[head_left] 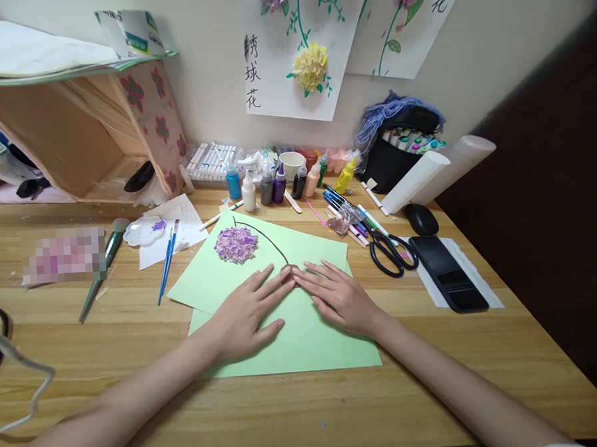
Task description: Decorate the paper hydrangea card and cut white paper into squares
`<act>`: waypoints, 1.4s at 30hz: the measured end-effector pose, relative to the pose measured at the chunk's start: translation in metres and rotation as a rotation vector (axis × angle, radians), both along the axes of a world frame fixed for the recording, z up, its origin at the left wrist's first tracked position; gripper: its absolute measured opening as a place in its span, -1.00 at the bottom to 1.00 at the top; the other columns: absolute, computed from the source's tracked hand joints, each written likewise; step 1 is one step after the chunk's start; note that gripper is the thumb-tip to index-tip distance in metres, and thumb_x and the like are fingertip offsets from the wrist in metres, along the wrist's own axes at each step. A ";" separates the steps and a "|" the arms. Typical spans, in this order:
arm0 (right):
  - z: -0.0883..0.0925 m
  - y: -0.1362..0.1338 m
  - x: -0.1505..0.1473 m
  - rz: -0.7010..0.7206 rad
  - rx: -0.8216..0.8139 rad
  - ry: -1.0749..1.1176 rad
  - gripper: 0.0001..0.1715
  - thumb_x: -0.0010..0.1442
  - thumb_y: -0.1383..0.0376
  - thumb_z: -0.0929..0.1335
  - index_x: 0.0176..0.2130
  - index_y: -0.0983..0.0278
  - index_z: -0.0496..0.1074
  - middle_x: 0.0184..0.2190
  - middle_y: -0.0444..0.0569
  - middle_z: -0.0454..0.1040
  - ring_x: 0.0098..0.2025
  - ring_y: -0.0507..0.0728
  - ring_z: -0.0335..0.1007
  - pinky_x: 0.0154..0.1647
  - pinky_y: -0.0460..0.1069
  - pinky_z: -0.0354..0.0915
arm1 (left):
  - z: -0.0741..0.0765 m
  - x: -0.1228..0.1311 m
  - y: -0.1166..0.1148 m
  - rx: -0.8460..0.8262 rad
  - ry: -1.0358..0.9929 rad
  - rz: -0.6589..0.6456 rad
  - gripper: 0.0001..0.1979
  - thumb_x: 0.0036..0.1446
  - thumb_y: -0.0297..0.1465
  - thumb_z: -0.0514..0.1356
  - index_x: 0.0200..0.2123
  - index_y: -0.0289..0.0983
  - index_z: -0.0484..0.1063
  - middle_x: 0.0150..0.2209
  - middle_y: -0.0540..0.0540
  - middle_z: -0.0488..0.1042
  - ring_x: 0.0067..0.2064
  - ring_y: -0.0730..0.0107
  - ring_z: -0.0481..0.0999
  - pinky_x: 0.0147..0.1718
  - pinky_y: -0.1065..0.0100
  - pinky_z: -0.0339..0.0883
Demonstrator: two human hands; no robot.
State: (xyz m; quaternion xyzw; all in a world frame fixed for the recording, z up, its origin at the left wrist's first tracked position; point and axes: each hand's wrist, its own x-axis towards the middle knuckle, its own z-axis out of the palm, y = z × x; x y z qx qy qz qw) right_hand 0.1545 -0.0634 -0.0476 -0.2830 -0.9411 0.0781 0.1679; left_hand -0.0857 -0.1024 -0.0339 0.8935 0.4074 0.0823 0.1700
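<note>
My left hand (250, 316) lies flat on light green paper (305, 350), fingers apart and pointing inward. From the other side my right hand (340, 298) rests flat, also with spread fingers. The fingertips of both hands touch a small brown patch (292, 277), partly covered by them; I cannot tell whether it is glued or loose. A dark curved line (265, 234) runs from the patch up to the left on an upper green sheet (314, 241). Beside the line sits a fluffy purple paper flower (236, 245). Neither hand holds anything.
Paintbrushes (168, 260) and a white palette (143, 231) lie to the left. Paint bottles (279, 186) line the back. Black scissors (387, 252), markers (342, 211), a phone (448, 272) and a mouse (422, 219) are at the right. A patterned box (156, 124) stands back left.
</note>
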 end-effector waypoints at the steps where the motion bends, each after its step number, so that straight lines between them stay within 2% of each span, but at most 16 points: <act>1: -0.001 0.000 -0.001 -0.020 -0.001 0.010 -0.47 0.23 0.40 0.17 0.18 0.23 0.18 0.15 -0.10 0.27 0.22 0.13 0.09 0.24 0.19 0.02 | 0.001 0.000 0.000 -0.005 0.007 -0.009 -0.34 0.19 -0.24 -0.02 0.30 -0.15 -0.22 0.33 0.02 -0.22 0.32 0.12 -0.25 0.23 0.09 -0.17; 5: -0.003 0.000 -0.002 -0.073 0.000 0.065 -0.52 0.21 0.41 0.18 0.11 0.21 0.29 0.07 -0.13 0.38 0.14 0.11 0.22 0.23 0.16 0.06 | 0.002 0.000 0.000 -0.011 0.005 -0.006 -0.33 0.18 -0.22 0.00 0.30 -0.13 -0.21 0.32 0.01 -0.19 0.32 0.14 -0.21 0.24 0.07 -0.22; 9: -0.003 0.001 -0.001 -0.103 -0.016 0.036 -0.47 0.21 0.39 0.18 0.17 0.24 0.20 0.14 -0.08 0.29 0.18 0.14 0.16 0.22 0.17 0.08 | 0.002 0.000 0.000 -0.004 -0.002 -0.007 -0.31 0.17 -0.22 0.01 0.30 -0.10 -0.25 0.32 0.01 -0.21 0.32 0.14 -0.20 0.23 0.06 -0.21; 13: -0.002 0.001 0.000 -0.139 -0.014 0.035 -0.48 0.22 0.39 0.17 0.16 0.20 0.21 0.11 -0.09 0.34 0.15 0.15 0.20 0.20 0.20 0.07 | 0.000 0.000 -0.001 0.020 0.006 -0.002 -0.30 0.19 -0.20 -0.01 0.30 -0.18 -0.28 0.33 -0.03 -0.22 0.32 0.17 -0.22 0.25 0.10 -0.25; 16: 0.001 0.000 0.000 -0.046 -0.025 0.018 -0.43 0.21 0.37 0.19 0.21 0.21 0.14 0.16 -0.09 0.26 0.20 0.17 0.10 0.18 0.16 0.11 | -0.003 -0.001 -0.002 0.033 0.000 0.043 -0.24 0.19 -0.17 -0.02 0.30 -0.28 -0.36 0.33 -0.12 -0.27 0.32 0.20 -0.23 0.25 0.15 -0.24; 19: 0.003 -0.001 0.000 0.047 -0.071 -0.004 -0.44 0.21 0.36 0.20 0.19 0.18 0.16 0.14 -0.13 0.29 0.20 0.15 0.09 0.14 0.13 0.14 | -0.005 -0.002 -0.004 0.036 -0.019 0.083 -0.20 0.18 -0.16 -0.01 0.30 -0.33 -0.41 0.33 -0.17 -0.32 0.32 0.18 -0.23 0.25 0.17 -0.19; 26: 0.001 -0.002 0.002 0.013 -0.010 0.034 -0.48 0.21 0.40 0.19 0.16 0.23 0.22 0.11 -0.08 0.33 0.18 0.15 0.13 0.13 0.14 0.11 | -0.005 -0.002 -0.003 0.025 -0.007 0.088 -0.19 0.17 -0.14 0.00 0.30 -0.35 -0.38 0.33 -0.20 -0.32 0.32 0.19 -0.24 0.25 0.17 -0.19; 31: -0.002 -0.003 0.002 -0.053 0.049 0.114 -0.57 0.17 0.42 0.22 0.02 0.21 0.39 -0.03 -0.11 0.48 0.05 0.16 0.28 0.06 0.14 0.16 | -0.002 -0.001 -0.002 0.047 0.006 0.025 -0.30 0.19 -0.18 -0.02 0.30 -0.23 -0.27 0.33 -0.09 -0.26 0.32 0.18 -0.23 0.25 0.12 -0.24; 35: 0.000 -0.003 0.002 -0.073 0.036 0.084 -0.51 0.18 0.41 0.23 0.10 0.22 0.30 0.04 -0.07 0.41 0.03 0.16 0.29 -0.02 0.11 0.19 | 0.001 0.000 0.000 0.024 0.016 -0.012 -0.33 0.19 -0.19 -0.02 0.30 -0.15 -0.24 0.33 -0.02 -0.21 0.32 0.16 -0.22 0.24 0.08 -0.24; 38: 0.001 -0.003 0.001 -0.106 0.028 0.084 -0.54 0.19 0.41 0.22 0.07 0.21 0.34 0.00 -0.08 0.45 -0.02 0.16 0.31 -0.03 0.12 0.18 | 0.002 0.000 0.001 0.000 0.012 -0.026 -0.32 0.18 -0.19 -0.01 0.30 -0.13 -0.23 0.32 0.00 -0.16 0.32 0.16 -0.20 0.23 0.07 -0.23; 42: 0.002 -0.002 0.001 -0.083 0.017 0.067 -0.49 0.19 0.38 0.22 0.14 0.22 0.26 0.07 -0.06 0.38 0.02 0.17 0.27 0.04 0.15 0.14 | 0.002 0.000 0.002 -0.009 0.012 -0.025 -0.32 0.17 -0.20 0.00 0.30 -0.14 -0.21 0.32 -0.01 -0.15 0.32 0.16 -0.19 0.23 0.06 -0.24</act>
